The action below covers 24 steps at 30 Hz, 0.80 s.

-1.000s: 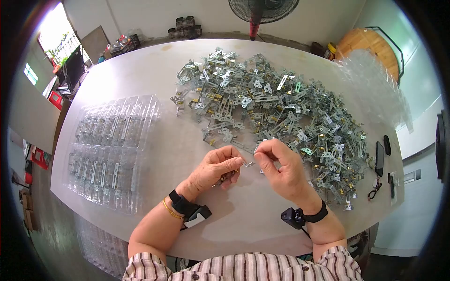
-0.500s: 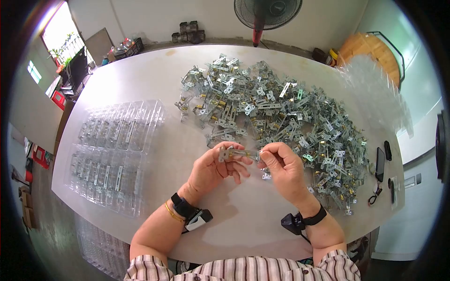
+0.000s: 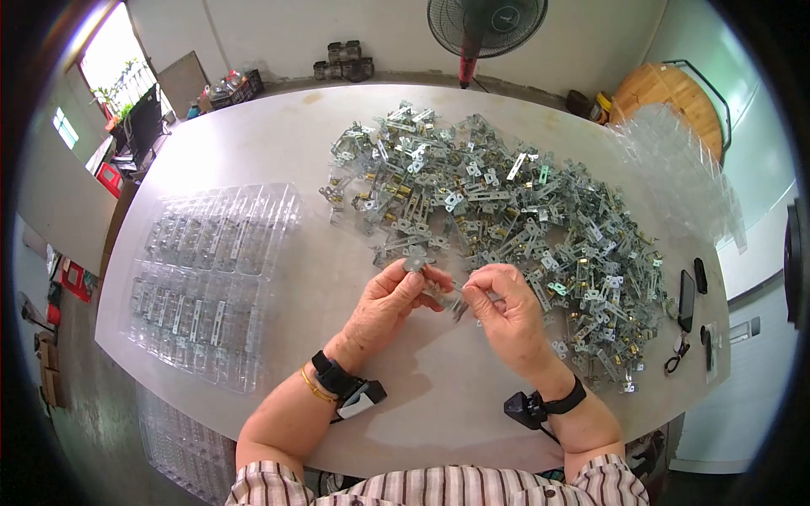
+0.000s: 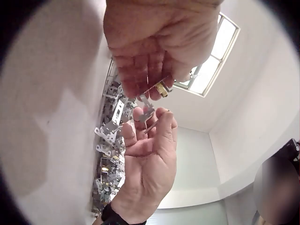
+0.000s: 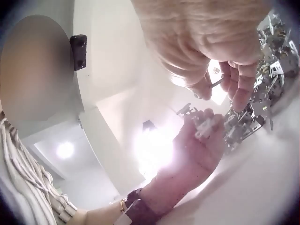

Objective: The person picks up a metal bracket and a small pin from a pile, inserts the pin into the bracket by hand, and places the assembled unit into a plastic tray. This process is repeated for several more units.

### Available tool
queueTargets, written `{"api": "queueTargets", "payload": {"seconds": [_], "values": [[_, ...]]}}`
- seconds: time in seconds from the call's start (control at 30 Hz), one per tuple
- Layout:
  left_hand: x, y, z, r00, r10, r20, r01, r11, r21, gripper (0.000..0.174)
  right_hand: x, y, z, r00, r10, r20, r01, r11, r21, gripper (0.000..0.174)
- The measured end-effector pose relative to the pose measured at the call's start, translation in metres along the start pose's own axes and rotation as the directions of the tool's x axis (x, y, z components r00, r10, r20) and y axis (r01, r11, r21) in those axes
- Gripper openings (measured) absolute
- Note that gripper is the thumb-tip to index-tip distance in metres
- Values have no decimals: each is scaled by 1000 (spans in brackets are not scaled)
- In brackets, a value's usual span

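The metal bracket (image 3: 414, 263) is in the left hand (image 3: 378, 305), above the counter (image 3: 312, 244), between its near edge and the heap. The thumb of this hand presses on it and the fingers are bent around, only a little open. A brass-coloured block (image 4: 161, 90) shows beside these fingers in the left wrist view. The right hand (image 3: 510, 316) is just beside; its thumb and forefinger are closed in a pinch on a thin metal piece (image 5: 217, 82), and its other fingers are curled. Some metal (image 3: 458, 308) also shows between the two hands, but I cannot tell which hand bears it, or if the parts are joined.

Beyond the hands, a big heap of metal parts (image 3: 506, 202) lies from the far middle toward the right edge of the counter, with brass-coloured bits in it. Near the left edge are clear plastic trays (image 3: 253, 337), with rows of similar brackets inside. Toward the far right corner lie clear plastic sheets (image 3: 688, 181). By the right edge are a dark phone-like object (image 3: 687, 299), a small black object (image 3: 700, 277) and a black loop (image 3: 672, 364). Behind the far edge stands a fan (image 3: 487, 25); its centre has a pale mark, too small to read.
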<state>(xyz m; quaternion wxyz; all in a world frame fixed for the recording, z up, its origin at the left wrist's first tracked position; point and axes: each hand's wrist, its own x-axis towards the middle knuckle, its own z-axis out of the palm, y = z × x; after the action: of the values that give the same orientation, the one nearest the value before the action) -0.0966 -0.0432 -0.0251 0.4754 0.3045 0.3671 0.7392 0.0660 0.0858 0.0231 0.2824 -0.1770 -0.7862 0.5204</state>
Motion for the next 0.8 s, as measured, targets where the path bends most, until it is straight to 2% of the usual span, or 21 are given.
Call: {"api": "queueTargets", "payload": {"seconds": [0.03, 0.13, 0.17, 0.23, 0.33, 0.37, 0.43, 0.53, 0.8], "values": [[-1, 1, -1, 999, -20, 38, 18, 998, 67, 26, 1, -2, 0, 986, -154, -62, 144, 980, -135, 5], [-2, 1, 2, 994, -83, 69, 80, 995, 53, 24, 0, -1, -4, 982, -186, -22, 179, 967, -183, 6], [-2, 2, 3, 994, -86, 70, 83, 995, 52, 24, -2, -2, -5, 983, -183, -24, 176, 967, -183, 6], [-3, 3, 5, 989, -121, 90, 111, 988, 109, 25, -5, -9, -5, 998, -38, 57, 44, 992, -116, 7], [-4, 4, 5, 978, -191, 81, 178, 974, 142, 24, -6, -16, -5, 997, -10, 70, 19, 991, -136, 8], [-4, 5, 6, 978, -194, 82, 181, 973, 142, 24, -6, -14, -4, 998, -7, 68, 16, 991, -136, 8], [-4, 5, 7, 974, -207, 89, 193, 970, 148, 25, -5, -9, 0, 988, -154, 2, 152, 980, -128, 10], [-4, 8, 9, 971, -226, 73, 210, 960, 184, 29, -6, -13, 1, 990, -140, 0, 138, 975, -173, 10], [-4, 6, 9, 974, -224, -17, 223, 954, 201, 25, -7, -21, -2, 996, -84, 25, 87, 976, -200, 6]]}}
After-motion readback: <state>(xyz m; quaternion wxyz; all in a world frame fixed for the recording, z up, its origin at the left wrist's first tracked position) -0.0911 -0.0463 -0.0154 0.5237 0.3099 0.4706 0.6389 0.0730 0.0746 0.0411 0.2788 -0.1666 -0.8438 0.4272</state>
